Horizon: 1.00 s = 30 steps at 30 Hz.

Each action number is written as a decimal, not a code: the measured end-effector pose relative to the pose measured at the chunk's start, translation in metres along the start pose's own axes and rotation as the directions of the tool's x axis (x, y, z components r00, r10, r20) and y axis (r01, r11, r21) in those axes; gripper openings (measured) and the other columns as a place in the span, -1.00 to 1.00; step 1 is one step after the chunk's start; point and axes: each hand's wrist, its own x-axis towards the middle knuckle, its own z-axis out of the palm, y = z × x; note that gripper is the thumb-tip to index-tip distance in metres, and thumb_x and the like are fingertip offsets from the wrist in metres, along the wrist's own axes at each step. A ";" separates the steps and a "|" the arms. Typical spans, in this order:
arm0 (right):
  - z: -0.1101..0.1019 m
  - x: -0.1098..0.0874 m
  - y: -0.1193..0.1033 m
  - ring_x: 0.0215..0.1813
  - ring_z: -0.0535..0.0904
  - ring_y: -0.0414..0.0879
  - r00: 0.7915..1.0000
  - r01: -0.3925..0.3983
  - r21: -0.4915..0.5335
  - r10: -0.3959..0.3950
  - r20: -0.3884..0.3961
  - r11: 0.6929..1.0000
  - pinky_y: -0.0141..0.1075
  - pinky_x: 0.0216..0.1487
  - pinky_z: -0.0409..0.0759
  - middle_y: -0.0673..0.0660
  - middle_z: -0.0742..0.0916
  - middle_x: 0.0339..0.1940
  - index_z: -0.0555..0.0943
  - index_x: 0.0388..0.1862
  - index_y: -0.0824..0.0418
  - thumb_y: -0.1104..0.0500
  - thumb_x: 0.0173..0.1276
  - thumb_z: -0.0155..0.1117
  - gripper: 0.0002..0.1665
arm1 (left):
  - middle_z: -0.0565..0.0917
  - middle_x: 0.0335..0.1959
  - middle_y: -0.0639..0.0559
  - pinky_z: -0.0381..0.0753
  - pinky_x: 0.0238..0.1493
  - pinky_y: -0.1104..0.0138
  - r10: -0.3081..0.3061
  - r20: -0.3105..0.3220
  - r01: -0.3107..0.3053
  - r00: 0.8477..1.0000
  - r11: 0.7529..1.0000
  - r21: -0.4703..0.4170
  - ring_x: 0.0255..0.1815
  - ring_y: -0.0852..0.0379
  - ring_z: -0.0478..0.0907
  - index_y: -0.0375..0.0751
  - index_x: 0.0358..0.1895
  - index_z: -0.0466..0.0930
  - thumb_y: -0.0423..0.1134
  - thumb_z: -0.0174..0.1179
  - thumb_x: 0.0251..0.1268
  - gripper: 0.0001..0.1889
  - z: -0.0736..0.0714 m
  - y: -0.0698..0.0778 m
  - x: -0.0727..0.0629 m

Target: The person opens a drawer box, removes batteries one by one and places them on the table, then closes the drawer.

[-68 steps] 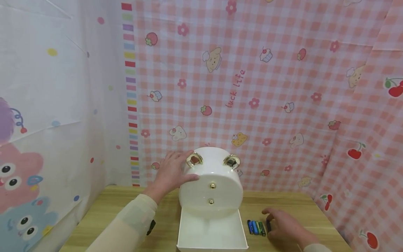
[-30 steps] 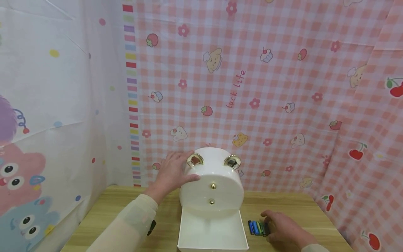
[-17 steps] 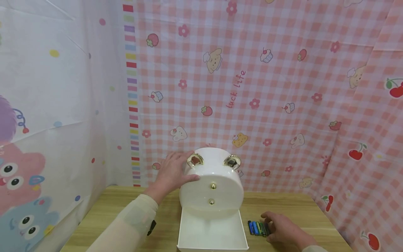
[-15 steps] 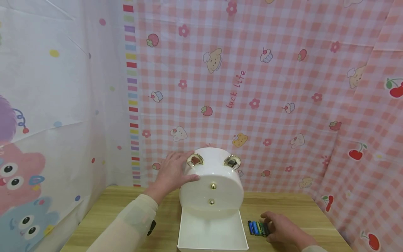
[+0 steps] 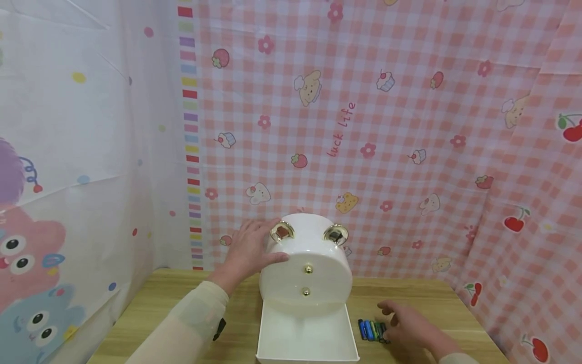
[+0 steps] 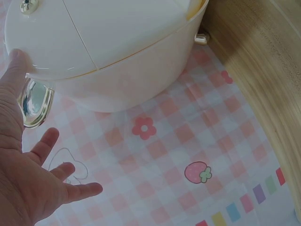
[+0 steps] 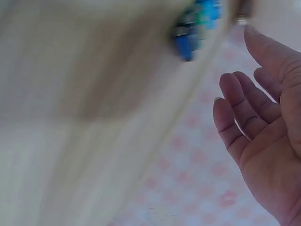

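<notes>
A white rounded storage box (image 5: pixel 305 283) with gold ear-shaped trims and two gold knobs stands on the table, its bottom drawer (image 5: pixel 306 331) pulled out with nothing inside. My left hand (image 5: pixel 249 247) rests at the box's upper left beside the gold ear (image 5: pixel 282 231); its thumb touches the front edge and the other fingers spread loosely. Right of the drawer lies a row of small blue, green and dark cylinders (image 5: pixel 373 330) that look like batteries, side by side. My right hand (image 5: pixel 409 326) is just right of the row, fingers relaxed and holding nothing in the right wrist view.
The wooden table (image 5: pixel 159 313) backs onto a pink checked cloth (image 5: pixel 364 177). A white printed cloth (image 5: pixel 91 202) hangs at the left. A small black object (image 5: pixel 219 329) shows beside the left sleeve.
My right hand has pushed the separate dark cylinder leftwards up against the row, then drawn back slightly to the right. The left hand and the box stay where they were.
</notes>
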 end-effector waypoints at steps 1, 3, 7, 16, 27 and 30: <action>-0.004 -0.001 -0.006 0.00 0.69 0.03 1.000 0.004 -0.004 -0.004 -0.010 1.000 -0.02 -0.06 0.76 0.28 0.76 0.18 0.58 0.37 0.34 0.21 0.24 0.63 -0.27 | 0.56 0.51 -0.12 0.41 0.57 -0.23 -0.001 0.001 0.001 1.000 1.000 0.000 0.55 -0.22 0.39 0.14 0.64 0.37 0.30 0.59 0.06 0.04 0.000 0.001 0.000; -0.011 -0.004 -0.020 -0.04 0.70 -0.03 0.996 0.074 -0.051 -0.076 -0.042 0.996 -0.12 -0.10 0.75 0.23 0.79 0.12 0.64 0.31 0.31 0.12 0.34 0.58 -0.38 | 0.56 0.51 -0.12 0.40 0.58 -0.24 -0.003 0.003 0.003 1.000 1.000 -0.002 0.56 -0.22 0.38 0.15 0.64 0.36 0.30 0.59 0.06 0.03 0.000 0.002 0.000; -0.015 -0.011 -0.057 -0.13 0.71 -0.20 0.966 0.231 -0.143 -0.244 -0.081 0.962 -0.29 -0.14 0.73 0.02 0.84 -0.06 0.76 0.07 0.16 0.04 0.38 0.55 -0.63 | 0.55 0.52 -0.12 0.39 0.58 -0.25 -0.005 0.006 0.005 1.000 1.000 0.005 0.57 -0.22 0.37 0.15 0.64 0.36 0.30 0.58 0.08 0.03 0.000 0.003 -0.001; 0.020 0.004 -0.140 -0.26 0.62 -0.44 0.876 0.481 -0.115 -0.470 0.111 0.869 -0.44 -0.22 0.68 -0.12 0.80 -0.29 0.79 -0.12 0.18 0.11 0.37 0.56 -0.80 | 0.56 0.51 -0.14 0.42 0.55 -0.26 0.005 -0.007 -0.005 1.000 1.000 0.010 0.55 -0.24 0.39 0.13 0.63 0.38 0.30 0.59 0.07 0.02 0.001 0.002 -0.001; 0.071 0.039 -0.171 -0.53 0.53 -0.47 0.885 0.457 -0.275 -0.403 0.231 0.846 -0.57 -0.41 0.50 -0.13 0.78 -0.58 0.80 -0.40 0.08 0.04 0.21 0.57 -0.85 | 0.56 0.51 -0.14 0.42 0.55 -0.25 0.001 -0.003 -0.001 1.000 1.000 0.016 0.55 -0.24 0.39 0.13 0.63 0.37 0.31 0.58 0.07 0.03 -0.001 0.003 0.000; 0.079 0.039 -0.175 -0.65 0.52 -0.41 0.927 0.319 -0.224 -0.255 0.274 0.921 -0.53 -0.51 0.50 -0.14 0.71 -0.70 0.78 -0.46 0.01 0.04 0.22 0.57 -0.86 | 0.55 0.52 -0.15 0.41 0.56 -0.26 -0.003 0.000 0.003 1.000 1.000 0.018 0.56 -0.25 0.38 0.13 0.63 0.37 0.31 0.58 0.07 0.03 0.000 0.002 0.000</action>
